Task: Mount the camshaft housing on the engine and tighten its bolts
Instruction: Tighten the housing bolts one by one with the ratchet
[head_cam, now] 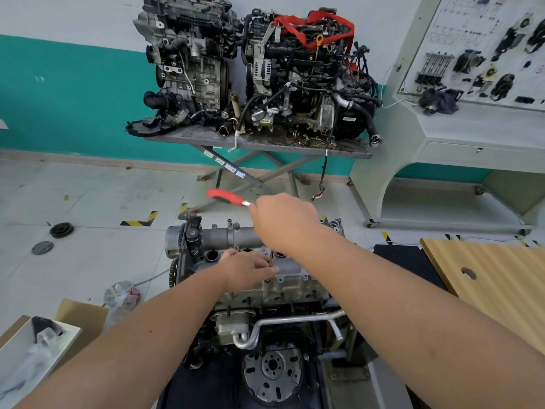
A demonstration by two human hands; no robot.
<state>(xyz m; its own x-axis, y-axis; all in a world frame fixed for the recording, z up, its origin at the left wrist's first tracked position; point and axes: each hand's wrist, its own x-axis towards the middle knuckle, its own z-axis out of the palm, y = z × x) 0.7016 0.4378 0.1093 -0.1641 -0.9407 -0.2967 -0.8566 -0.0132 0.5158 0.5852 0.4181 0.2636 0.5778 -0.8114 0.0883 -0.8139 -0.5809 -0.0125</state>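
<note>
The grey camshaft housing (236, 240) lies on top of the engine (274, 293) in the lower middle of the view. My right hand (283, 222) is closed around the head of a ratchet wrench whose red handle (225, 197) sticks out to the left above the housing. A thin metal extension (271, 258) runs down from the wrench into the housing. My left hand (250, 268) rests on the housing, with its fingers pinching the lower part of that extension. The bolt under the tool is hidden by my hands.
Two other engines (253, 69) stand on a metal scissor table (259, 143) at the back. A grey training console (460, 84) is at the right, a wooden board (501, 278) at the near right, and a cardboard box with plastic bags (44, 335) at the lower left. Round parts (61, 230) lie on the floor.
</note>
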